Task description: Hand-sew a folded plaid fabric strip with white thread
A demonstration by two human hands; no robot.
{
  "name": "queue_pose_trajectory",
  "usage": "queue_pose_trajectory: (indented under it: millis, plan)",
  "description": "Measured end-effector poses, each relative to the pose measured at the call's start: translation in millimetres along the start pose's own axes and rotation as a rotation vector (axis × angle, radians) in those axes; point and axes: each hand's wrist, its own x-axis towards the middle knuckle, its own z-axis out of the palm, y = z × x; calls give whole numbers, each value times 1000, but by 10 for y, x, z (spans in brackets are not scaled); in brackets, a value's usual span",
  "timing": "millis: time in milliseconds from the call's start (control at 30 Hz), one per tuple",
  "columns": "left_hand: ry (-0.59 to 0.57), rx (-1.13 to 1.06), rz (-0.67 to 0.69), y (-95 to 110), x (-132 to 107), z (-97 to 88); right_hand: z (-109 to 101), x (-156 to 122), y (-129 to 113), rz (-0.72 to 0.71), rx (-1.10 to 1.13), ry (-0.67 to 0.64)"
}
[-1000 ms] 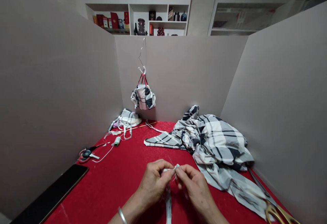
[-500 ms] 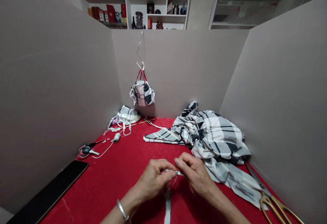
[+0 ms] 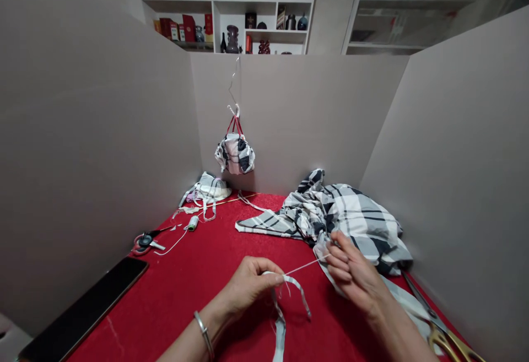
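"Left hand (image 3: pixel 250 286)?"
"Cloth strip (image 3: pixel 280 331) is pinched, lower centre of the frame."
"Right hand (image 3: pixel 356 276)?"
"Taut thread (image 3: pixel 306 265) is gripped."
"Progress?"
"Stitching seems begun, not finished; thread is uncut."

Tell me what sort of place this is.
Probably a sewing spot, judging by the taut thread, the spool and the gold-handled scissors.

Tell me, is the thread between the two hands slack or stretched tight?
Stretched tight: the thread runs straight, without sag, from the left hand, pinching a cloth strip, to the right hand.
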Motion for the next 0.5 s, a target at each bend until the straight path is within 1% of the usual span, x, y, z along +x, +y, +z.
queue_pose_trajectory:
  millis: [200,367,433,500]
  plan:
    - [14,-55,-21,-34,14,-27,-429,171,-176,-93,41,214]
    - [12,-83,-4,-17,-6,-26,-746,273,-325,-201,18,466]
    - [10,-87,-8,-7,-7,-31,-799,282,-355,-257,-17,522]
    - [13,-82,-12,-6,0,-38,-751,224,-318,-295,-74,504]
